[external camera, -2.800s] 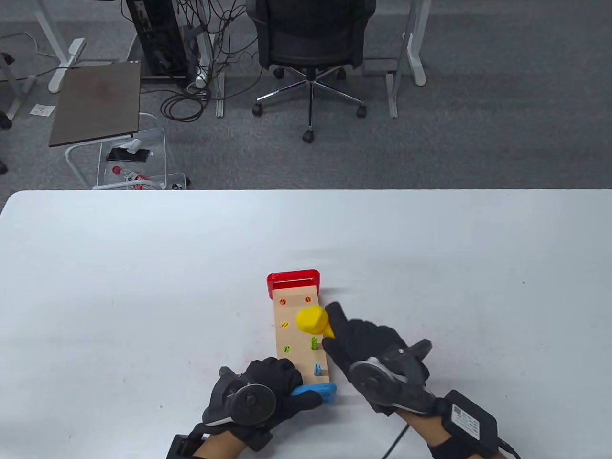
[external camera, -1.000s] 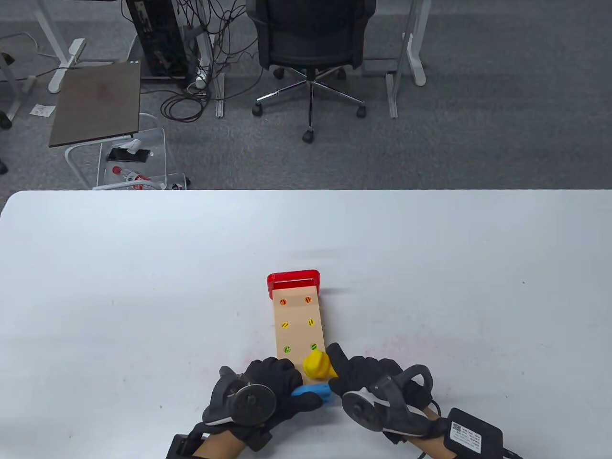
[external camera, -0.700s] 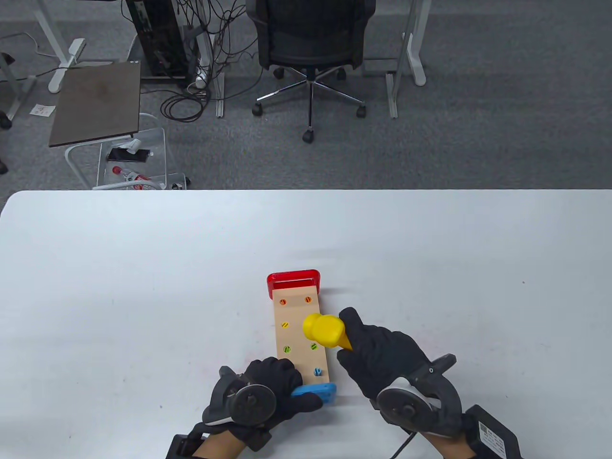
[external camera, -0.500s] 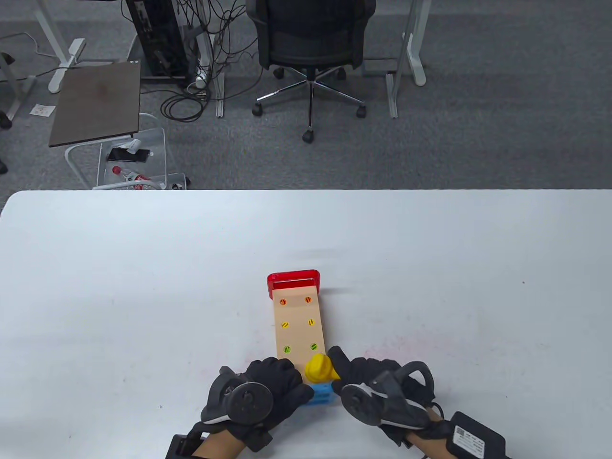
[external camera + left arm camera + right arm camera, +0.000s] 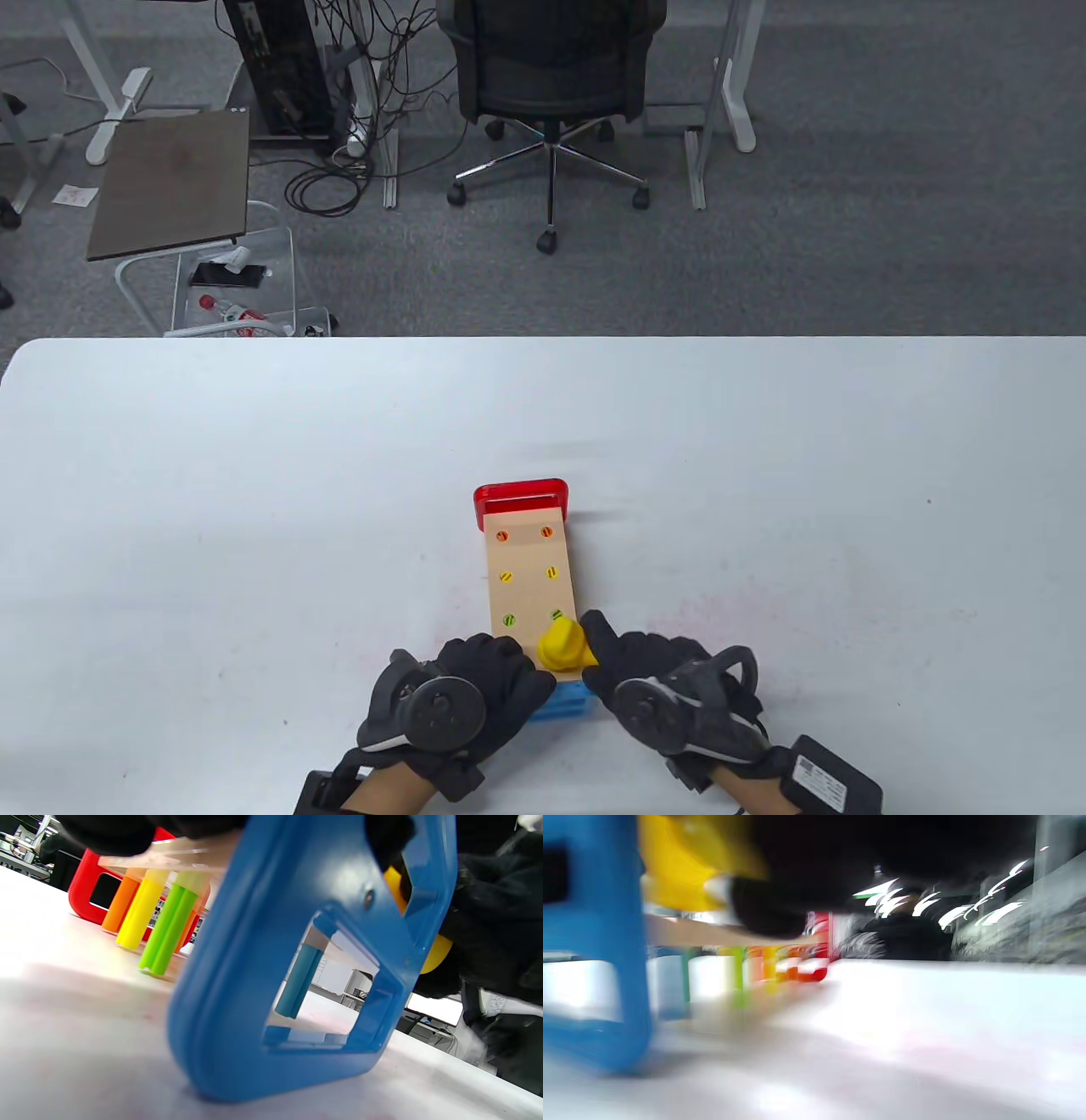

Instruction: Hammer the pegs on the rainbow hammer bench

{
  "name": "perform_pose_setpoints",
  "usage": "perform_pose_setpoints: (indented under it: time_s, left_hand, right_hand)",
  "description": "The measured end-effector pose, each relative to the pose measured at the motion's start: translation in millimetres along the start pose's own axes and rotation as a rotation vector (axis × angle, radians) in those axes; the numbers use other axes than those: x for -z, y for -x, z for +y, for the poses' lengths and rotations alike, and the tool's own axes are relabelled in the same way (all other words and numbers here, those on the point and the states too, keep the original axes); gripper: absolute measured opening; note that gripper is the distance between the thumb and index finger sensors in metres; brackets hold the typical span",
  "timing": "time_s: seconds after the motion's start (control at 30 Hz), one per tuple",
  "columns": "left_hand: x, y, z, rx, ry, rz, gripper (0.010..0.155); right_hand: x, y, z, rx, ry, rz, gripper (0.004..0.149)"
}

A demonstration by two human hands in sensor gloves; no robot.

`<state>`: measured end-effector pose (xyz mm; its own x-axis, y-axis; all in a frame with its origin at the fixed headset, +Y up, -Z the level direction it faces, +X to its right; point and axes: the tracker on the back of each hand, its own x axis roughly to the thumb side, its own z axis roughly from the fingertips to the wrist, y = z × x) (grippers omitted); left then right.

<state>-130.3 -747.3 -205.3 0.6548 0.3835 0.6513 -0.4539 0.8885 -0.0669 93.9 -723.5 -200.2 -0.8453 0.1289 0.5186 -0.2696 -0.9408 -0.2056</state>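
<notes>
The wooden hammer bench [image 5: 530, 577] lies lengthwise on the white table, red end [image 5: 520, 494] far, blue end [image 5: 563, 699] near. Orange, yellow and green pegs [image 5: 546, 532] sit flush in its top. My left hand [image 5: 475, 688] holds the near left corner by the blue end, which fills the left wrist view [image 5: 271, 976]. My right hand [image 5: 645, 671] grips the yellow hammer [image 5: 562, 643], whose head rests down on the near right of the bench top. The hammer also shows, blurred, in the right wrist view [image 5: 678, 870]. The blue peg [image 5: 297, 982] sticks out below the board.
The white table [image 5: 254, 509] stretches wide to the left, right and far side of the bench. A black power adapter [image 5: 827, 777] trails by my right wrist. Beyond the table's far edge are an office chair [image 5: 547, 76] and a small side cart [image 5: 170, 182].
My right hand lifted the hammer, then swung it down onto the near right blue peg, and it stays down there. The blue end now looks tilted. My left hand kept its hold.
</notes>
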Motion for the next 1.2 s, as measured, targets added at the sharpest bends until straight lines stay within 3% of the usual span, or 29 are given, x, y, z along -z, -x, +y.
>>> perform_pose_setpoints:
  time_s: [0.03, 0.1, 0.17, 0.27, 0.33, 0.4, 0.43, 0.47, 0.5, 0.53, 0.6, 0.67, 0.8, 0.87, 0.9, 0.93, 0.97, 1.0, 1.07, 1.17, 1.2]
  left_hand:
    - [0, 0, 0, 0.011, 0.002, 0.000, 0.060]
    - [0, 0, 0, 0.012, 0.002, 0.001, 0.060]
    - [0, 0, 0, 0.010, -0.001, 0.002, 0.060]
    - [0, 0, 0, 0.007, -0.004, 0.001, 0.061]
    - [0, 0, 0, 0.006, -0.004, 0.002, 0.061]
    - [0, 0, 0, 0.008, -0.006, 0.005, 0.061]
    - [0, 0, 0, 0.008, -0.006, 0.005, 0.061]
    - [0, 0, 0, 0.008, -0.005, 0.008, 0.061]
    - [0, 0, 0, 0.008, -0.007, 0.007, 0.061]
    - [0, -1, 0, 0.010, -0.004, 0.007, 0.061]
    - [0, -1, 0, 0.012, -0.004, 0.007, 0.061]
    - [0, 0, 0, 0.010, -0.005, 0.006, 0.061]
    - [0, 0, 0, 0.009, -0.005, 0.004, 0.061]
    - [0, 0, 0, 0.010, -0.005, 0.004, 0.061]
    - [0, 0, 0, 0.010, -0.005, 0.004, 0.061]
    - [0, 0, 0, 0.009, -0.004, 0.005, 0.061]
    - [0, 0, 0, 0.013, -0.004, 0.007, 0.061]
    - [-1, 0, 0, 0.016, -0.005, 0.010, 0.061]
    - [-1, -1, 0, 0.015, -0.001, 0.009, 0.061]
    - [-1, -1, 0, 0.018, 0.004, 0.009, 0.061]
    - [-1, -1, 0, 0.017, 0.005, 0.010, 0.061]
  right_hand:
    - [6, -3, -13, -0.004, -0.102, 0.059, 0.063]
    - [4, -1, -44, 0.012, 0.166, 0.006, 0.063]
    - [1, 4, -73, 0.107, 0.328, 0.038, 0.064]
    - [-5, 6, -81, 0.167, 0.368, 0.018, 0.066]
    - [-6, 7, -65, 0.199, 0.253, -0.005, 0.069]
    - [-2, 6, -32, 0.187, 0.022, -0.010, 0.069]
    - [5, 2, 1, 0.061, -0.327, 0.025, 0.067]
    - [-1, 3, -2, -0.190, -0.601, 0.153, 0.071]
    - [-3, 4, -4, -0.046, -0.485, -0.009, 0.071]
    - [-4, -1, -14, -0.024, -0.039, -0.040, 0.067]
    - [-2, 1, -30, -0.027, 0.027, -0.043, 0.067]
    - [-8, 5, -44, 0.116, 0.189, -0.031, 0.068]
    - [-16, 6, -49, 0.152, 0.269, -0.044, 0.068]
    - [-15, 3, -40, 0.149, 0.225, -0.052, 0.068]
    - [-11, 0, -29, 0.120, 0.110, -0.049, 0.067]
    - [-2, -4, -14, 0.045, -0.105, -0.016, 0.065]
    - [5, -5, 6, -0.149, -0.463, 0.120, 0.068]
    - [0, -5, -8, -0.088, -0.501, 0.046, 0.068]
    - [-6, -6, -20, -0.047, 0.037, -0.012, 0.065]
    - [-13, 3, -21, -0.022, -0.052, 0.054, 0.066]
    - [-14, 8, -20, -0.012, -0.007, 0.052, 0.066]
